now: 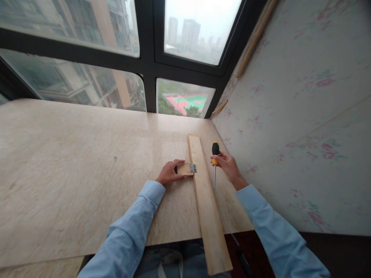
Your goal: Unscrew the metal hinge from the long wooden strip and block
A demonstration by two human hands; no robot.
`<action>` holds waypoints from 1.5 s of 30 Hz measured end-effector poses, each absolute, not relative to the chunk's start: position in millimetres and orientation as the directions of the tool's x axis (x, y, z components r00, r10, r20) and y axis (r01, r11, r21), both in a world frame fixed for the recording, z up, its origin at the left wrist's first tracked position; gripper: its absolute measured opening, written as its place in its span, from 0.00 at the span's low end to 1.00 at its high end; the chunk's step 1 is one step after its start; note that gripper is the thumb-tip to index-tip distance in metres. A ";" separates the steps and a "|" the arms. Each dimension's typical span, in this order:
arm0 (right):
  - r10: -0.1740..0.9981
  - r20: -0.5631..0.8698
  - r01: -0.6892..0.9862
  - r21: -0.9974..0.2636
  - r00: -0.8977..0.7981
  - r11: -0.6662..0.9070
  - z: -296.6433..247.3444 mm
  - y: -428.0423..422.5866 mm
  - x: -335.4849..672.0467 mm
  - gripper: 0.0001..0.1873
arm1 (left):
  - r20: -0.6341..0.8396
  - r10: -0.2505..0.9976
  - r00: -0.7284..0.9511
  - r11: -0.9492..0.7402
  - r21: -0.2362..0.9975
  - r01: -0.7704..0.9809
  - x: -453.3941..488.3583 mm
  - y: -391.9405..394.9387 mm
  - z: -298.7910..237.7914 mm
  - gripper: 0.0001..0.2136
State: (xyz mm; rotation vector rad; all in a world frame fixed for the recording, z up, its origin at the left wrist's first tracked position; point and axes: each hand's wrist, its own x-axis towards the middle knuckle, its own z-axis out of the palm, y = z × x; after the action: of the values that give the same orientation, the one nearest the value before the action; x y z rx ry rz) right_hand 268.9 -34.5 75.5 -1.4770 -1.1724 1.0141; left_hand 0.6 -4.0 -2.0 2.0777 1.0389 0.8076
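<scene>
My left hand (171,172) grips a small wooden block (184,168) by its left end, thumb and fingers on opposite sides. A metal hinge (193,168) lies across the joint between that block and a long wooden board (207,204). The board rests on the stone sill, and its near end juts past the front edge. In my right hand (227,165) is a screwdriver (215,154) with a black and yellow handle, held upright by the fingers. Its shaft points down just right of the board, apart from the hinge.
A small screw (115,159) lies on the marbled sill (72,181), well left of my hands. Dark-framed windows (149,65) stand along the back. A wall with flowered paper (304,127) closes off the right side, near my right hand.
</scene>
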 end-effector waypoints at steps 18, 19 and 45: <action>0.918 0.347 0.037 -0.937 0.192 0.347 88.5 -54.4 192.5 0.22 | 0.221 0.842 0.492 -0.459 0.773 0.438 1.1 -5.0 -0.1 0.32; 0.918 0.346 0.038 -0.938 0.192 0.345 88.0 -54.2 192.6 0.22 | 0.217 0.844 0.491 -0.455 0.775 0.439 1.1 -5.1 0.2 0.32; 0.944 0.296 0.298 -0.923 0.145 0.243 90.9 -37.3 197.9 0.28 | 0.237 0.846 0.477 -0.444 0.809 0.385 0.6 -4.3 -3.9 0.34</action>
State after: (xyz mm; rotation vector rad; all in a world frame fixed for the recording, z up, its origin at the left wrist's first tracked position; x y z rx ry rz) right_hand 197.9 -37.3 90.9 -1.2767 -1.3816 0.7201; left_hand 0.6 -4.3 -3.9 2.0287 1.0165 0.8480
